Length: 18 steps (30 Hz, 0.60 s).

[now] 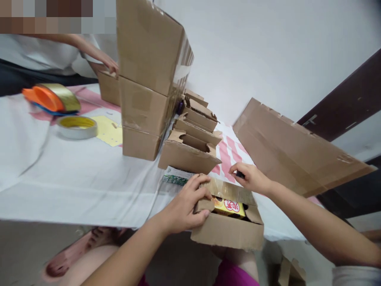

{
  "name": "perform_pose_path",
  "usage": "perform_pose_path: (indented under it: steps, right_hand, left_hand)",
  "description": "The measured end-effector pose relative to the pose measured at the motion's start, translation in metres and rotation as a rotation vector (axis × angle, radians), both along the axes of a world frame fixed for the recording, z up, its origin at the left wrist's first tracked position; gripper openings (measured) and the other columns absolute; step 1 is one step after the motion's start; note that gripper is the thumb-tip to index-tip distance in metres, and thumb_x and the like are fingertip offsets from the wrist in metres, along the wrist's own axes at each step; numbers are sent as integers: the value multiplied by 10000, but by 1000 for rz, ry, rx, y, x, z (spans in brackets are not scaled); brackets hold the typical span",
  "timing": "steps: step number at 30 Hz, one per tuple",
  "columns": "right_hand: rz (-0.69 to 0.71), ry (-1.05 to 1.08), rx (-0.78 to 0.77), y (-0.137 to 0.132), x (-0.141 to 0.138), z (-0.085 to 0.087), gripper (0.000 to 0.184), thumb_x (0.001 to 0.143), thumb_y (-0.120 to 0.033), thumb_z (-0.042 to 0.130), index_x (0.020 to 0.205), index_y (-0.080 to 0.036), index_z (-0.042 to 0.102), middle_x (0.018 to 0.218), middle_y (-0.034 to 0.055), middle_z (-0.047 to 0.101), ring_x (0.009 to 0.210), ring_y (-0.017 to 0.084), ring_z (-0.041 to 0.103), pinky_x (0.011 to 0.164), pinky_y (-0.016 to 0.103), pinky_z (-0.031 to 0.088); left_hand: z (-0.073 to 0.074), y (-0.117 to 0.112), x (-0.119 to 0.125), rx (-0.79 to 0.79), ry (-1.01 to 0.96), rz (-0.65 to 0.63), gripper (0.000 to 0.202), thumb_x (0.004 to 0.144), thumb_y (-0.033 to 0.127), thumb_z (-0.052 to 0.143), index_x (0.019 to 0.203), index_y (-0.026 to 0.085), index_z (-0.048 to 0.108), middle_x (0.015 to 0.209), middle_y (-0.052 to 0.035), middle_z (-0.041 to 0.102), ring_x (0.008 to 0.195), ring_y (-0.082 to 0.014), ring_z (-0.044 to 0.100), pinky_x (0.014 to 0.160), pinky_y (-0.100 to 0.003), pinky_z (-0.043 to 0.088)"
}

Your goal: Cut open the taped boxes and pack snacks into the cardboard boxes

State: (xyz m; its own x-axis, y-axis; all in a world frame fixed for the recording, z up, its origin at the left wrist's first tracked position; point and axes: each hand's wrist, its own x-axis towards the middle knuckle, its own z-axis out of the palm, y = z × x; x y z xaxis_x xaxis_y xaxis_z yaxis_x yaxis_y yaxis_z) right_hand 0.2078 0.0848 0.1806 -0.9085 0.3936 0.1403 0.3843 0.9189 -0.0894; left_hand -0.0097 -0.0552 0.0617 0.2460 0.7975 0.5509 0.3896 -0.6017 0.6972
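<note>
In front of me a small cardboard box (228,232) lies at the table's near edge with its top flaps partly open. Inside it a yellow packet (229,207) with red lettering shows. My left hand (186,206) grips the box's left side, fingers over the left flap and thumb toward the near flap. Above the far right corner of the box is my right hand (251,176), closed around a small black object (239,174) whose kind I cannot make out. A green and white printed packet (177,176) lies just beyond my left hand.
Tall stacked cartons (143,105) stand left of a row of open-topped boxes (190,153). Farther left are a white tape roll (76,127), an orange tape dispenser (49,97) and yellow paper (108,129). A big cardboard panel (285,151) leans at right. A co-worker's hand (108,63) touches another box.
</note>
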Motion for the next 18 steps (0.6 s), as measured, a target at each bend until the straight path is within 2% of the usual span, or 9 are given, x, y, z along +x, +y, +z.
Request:
perform_pose_path:
  steps: [6,10,12,15,18]
  right_hand:
    - [-6,-93,-43,-12,32,-4,175,883,-200,512,1028,-198,609,1016,86,684,928,179,649,796,299,514]
    - [-164,-101,-90,-11,29,-14,218,889,-220,503,1063,-178,626,1079,104,685,992,209,643,859,339,498]
    - [-276,-90,-170,-8,22,-16,199,880,-198,486,998,-168,644,1027,96,703,947,203,653,833,328,498]
    - [-372,-107,-279,-6,13,-16,131,846,-188,515,849,-170,644,857,54,706,782,178,642,702,280,486]
    - [-403,-137,-270,-8,8,-15,69,813,-180,552,801,-172,619,771,30,671,690,160,595,628,256,447]
  left_hand:
    - [4,1,1,-22,-6,0,249,761,255,553,1007,217,561,1391,-84,353,1331,-295,285,1125,-493,242]
    - [3,1,1,-16,-6,-5,241,773,276,542,1006,215,557,1391,-88,351,1322,-298,300,1117,-498,252]
    - [2,1,1,-12,1,-5,247,772,275,542,1012,216,556,1394,-89,346,1325,-298,294,1120,-501,243]
    - [1,1,1,-16,11,-1,254,769,267,546,1018,218,556,1397,-86,341,1330,-292,287,1123,-494,242]
    - [1,2,1,-18,12,2,255,770,270,548,1019,218,559,1398,-84,342,1331,-292,287,1121,-490,250]
